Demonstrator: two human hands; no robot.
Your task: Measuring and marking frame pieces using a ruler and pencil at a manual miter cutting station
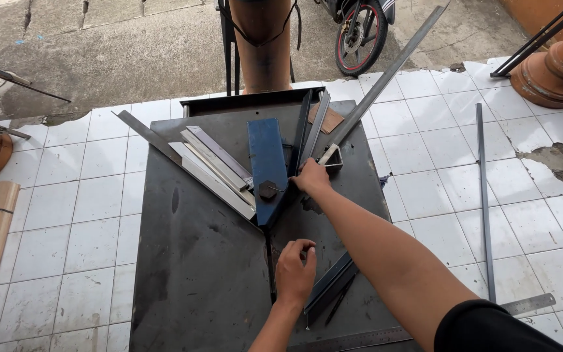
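While the right hand (311, 177) closes on the near end of a long grey square tube (386, 78) lying aslant beside the blue jig (267, 166) on the dark steel tabletop (190, 261), the left hand (294, 264), fingers curled, rests against a short dark angle bar (330, 283) near the front.

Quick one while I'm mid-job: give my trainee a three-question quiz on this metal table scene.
1. True or false: the right hand rests by the open end of the square tube.
2. What colour is the bar bearing the hex nut? A red, B blue, C yellow.
3. Which hand lies nearer the camera on the table?

Key: 1 true. 2 B. 3 the left hand, beside a dark angle piece.
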